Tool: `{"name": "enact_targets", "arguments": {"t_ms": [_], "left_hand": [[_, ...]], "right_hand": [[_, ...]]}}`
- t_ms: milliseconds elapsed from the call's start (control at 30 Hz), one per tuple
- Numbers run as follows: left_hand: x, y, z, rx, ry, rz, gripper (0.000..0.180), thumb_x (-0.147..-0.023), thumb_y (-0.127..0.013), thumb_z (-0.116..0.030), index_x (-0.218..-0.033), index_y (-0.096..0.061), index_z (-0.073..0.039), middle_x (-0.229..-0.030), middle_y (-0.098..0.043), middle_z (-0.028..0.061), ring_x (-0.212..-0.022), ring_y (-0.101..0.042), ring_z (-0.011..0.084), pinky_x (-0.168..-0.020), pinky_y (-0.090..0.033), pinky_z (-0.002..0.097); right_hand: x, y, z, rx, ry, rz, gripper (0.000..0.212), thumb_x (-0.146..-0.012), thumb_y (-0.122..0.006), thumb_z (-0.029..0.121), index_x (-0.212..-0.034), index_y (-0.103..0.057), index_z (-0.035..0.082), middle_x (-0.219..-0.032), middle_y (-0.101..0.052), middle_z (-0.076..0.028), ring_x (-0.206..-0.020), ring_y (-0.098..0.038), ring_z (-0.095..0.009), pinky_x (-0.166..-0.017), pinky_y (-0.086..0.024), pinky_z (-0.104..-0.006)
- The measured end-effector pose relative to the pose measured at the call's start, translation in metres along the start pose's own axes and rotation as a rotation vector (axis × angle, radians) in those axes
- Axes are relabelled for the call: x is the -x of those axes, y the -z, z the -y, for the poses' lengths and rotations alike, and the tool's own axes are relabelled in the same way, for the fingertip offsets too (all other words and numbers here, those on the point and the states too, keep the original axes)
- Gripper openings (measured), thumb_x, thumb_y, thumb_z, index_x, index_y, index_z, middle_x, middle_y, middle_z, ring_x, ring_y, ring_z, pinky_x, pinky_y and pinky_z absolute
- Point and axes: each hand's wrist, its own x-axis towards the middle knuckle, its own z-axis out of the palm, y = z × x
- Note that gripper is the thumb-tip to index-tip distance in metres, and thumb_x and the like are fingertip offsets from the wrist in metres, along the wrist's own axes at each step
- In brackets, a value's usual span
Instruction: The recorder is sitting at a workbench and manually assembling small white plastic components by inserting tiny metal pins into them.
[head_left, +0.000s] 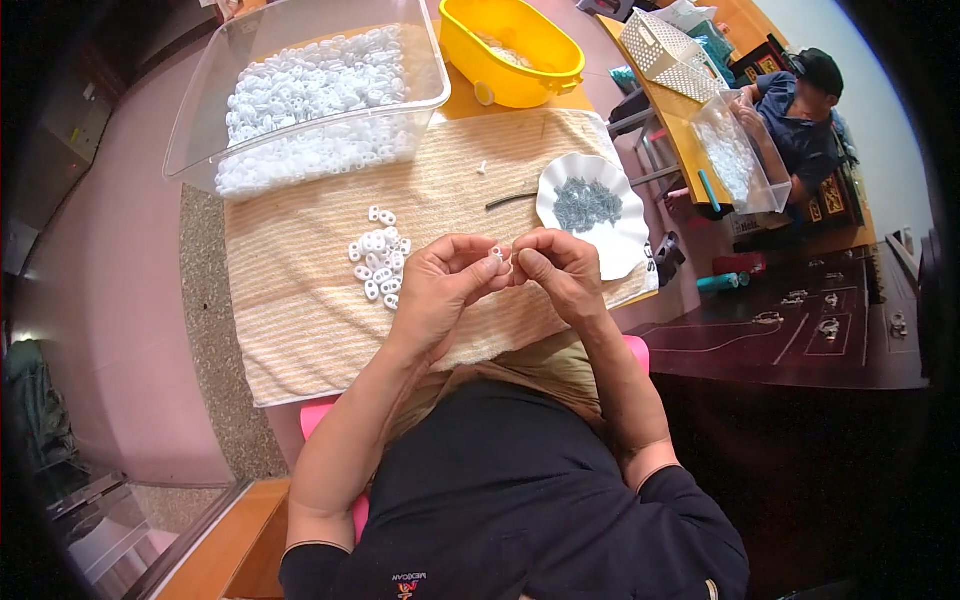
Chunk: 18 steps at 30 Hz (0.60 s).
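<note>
Above the near part of a striped towel (310,340), my two hands meet fingertip to fingertip. Between thumb and fingers, my left hand (450,285) pinches a small white plastic piece (497,254) with holes. My right hand (562,275) is closed in a pinch right beside it; whatever sits in its fingertips is too small to make out. Left of my hands lies a loose pile of white two-holed plastic pieces (378,252). To the right, a white fluted dish (618,255) holds a heap of small dark grey parts (587,204).
A clear bin (310,150) full of white pieces stands at the back left, beside a yellow tub (515,85). A thin black rod (511,200) and a small white bit (482,167) lie on the towel. At right, another person (800,120) works over a clear bin (770,190).
</note>
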Motion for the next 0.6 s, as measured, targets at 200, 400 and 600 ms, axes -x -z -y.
{"name": "enact_targets", "arguments": {"t_ms": [200, 400, 600], "left_hand": [[-0.0002, 0.0011, -0.0002, -0.027, 0.031, -0.013, 0.017, -0.086, -0.065, 0.000, -0.102, -0.061, 0.001, -0.099, -0.068, 0.0136, -0.085, -0.067, 0.0166, -0.078, -0.058, 0.0270], [-0.0005, 0.0013, 0.0010, -0.057, 0.019, -0.017, 0.017, -0.086, -0.065, 0.000, -0.102, -0.061, 0.001, -0.096, -0.068, 0.0121, -0.083, -0.067, 0.0157, -0.077, -0.058, 0.0266], [-0.0015, 0.0035, 0.0045, -0.082, 0.038, -0.015, 0.019, -0.086, -0.065, 0.000, -0.104, -0.062, 0.002, -0.094, -0.068, 0.0104, -0.082, -0.067, 0.0144, -0.077, -0.057, 0.0249]], "right_hand": [[-0.0005, -0.0007, -0.0031, -0.003, -0.026, 0.000, 0.012, -0.093, -0.058, 0.004, -0.102, -0.060, -0.004, -0.089, -0.063, -0.008, -0.075, -0.060, -0.011, -0.069, -0.051, -0.0235], [-0.0012, -0.0022, -0.0051, 0.001, -0.050, 0.001, 0.011, -0.093, -0.057, 0.002, -0.100, -0.061, -0.004, -0.088, -0.063, -0.007, -0.075, -0.060, -0.010, -0.068, -0.051, -0.0231], [-0.0013, -0.0012, -0.0099, 0.016, -0.035, 0.014, 0.010, -0.093, -0.058, 0.003, -0.100, -0.061, -0.004, -0.087, -0.064, -0.006, -0.075, -0.060, -0.009, -0.067, -0.050, -0.0219]]}}
